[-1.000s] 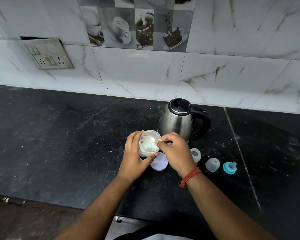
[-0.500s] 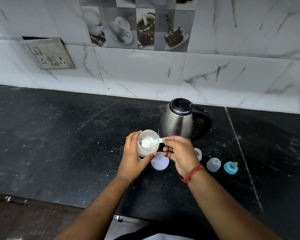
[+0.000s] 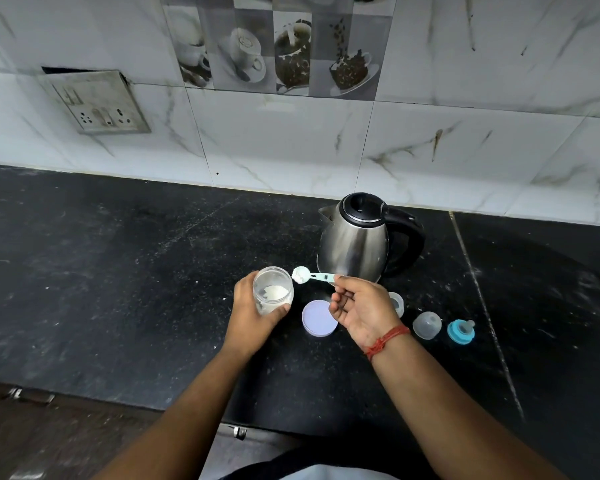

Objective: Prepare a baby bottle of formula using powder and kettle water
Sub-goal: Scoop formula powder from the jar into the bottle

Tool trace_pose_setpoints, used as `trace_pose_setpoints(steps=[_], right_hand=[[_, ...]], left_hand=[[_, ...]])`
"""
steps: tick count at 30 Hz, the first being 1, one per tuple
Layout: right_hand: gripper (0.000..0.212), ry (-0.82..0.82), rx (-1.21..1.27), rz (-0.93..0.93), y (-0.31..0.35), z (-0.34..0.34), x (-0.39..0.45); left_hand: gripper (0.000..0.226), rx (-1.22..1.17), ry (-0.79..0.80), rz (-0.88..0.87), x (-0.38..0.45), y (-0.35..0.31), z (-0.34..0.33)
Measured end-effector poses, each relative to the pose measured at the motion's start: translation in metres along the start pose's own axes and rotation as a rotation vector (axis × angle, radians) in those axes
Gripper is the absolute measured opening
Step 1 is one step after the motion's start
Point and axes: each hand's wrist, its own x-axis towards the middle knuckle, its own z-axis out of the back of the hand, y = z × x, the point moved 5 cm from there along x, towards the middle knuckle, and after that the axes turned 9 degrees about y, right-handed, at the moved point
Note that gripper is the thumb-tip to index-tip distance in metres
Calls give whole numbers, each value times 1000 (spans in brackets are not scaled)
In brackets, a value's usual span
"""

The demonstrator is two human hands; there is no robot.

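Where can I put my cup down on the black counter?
The wide bare stretch of black stone counter left of the clear powder jar is free. So is the patch right of the blue bottle teat ring. It is crowded in front of the steel kettle, around the round lilac lid.

The right hand (image 3: 362, 311) covers most of the small clear bottle (image 3: 397, 303) behind it and the end of the scoop (image 3: 312, 276) handle. The left hand (image 3: 253, 315) hides the jar's (image 3: 272, 292) near side.
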Motion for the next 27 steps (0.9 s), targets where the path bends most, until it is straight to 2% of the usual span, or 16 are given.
trace_pose_setpoints(steps=[6,12,14,17,20,23,27], right_hand=[[8,-17,14,-11,0,3,-2],[12,-22,33,-3,6,8,-5],[11,-28,38,4,8,11,-6],[11,-39,48,14,13,18,-7],[11,-52,67,21,19,26,-9],[12,-73,94,16,26,37,-11],[11,-107,141,45,38,58,-14]], left_hand=[[86,-41,37,93,3,18,3],[111,-56,65,143,4,29,7],[115,-29,31,133,2,25,9],[99,37,-121,9,-3,0,17],[81,108,-216,-238,-7,-44,17],[71,132,-167,-390,-5,-82,1],[69,110,-52,-457,-2,-104,-34]])
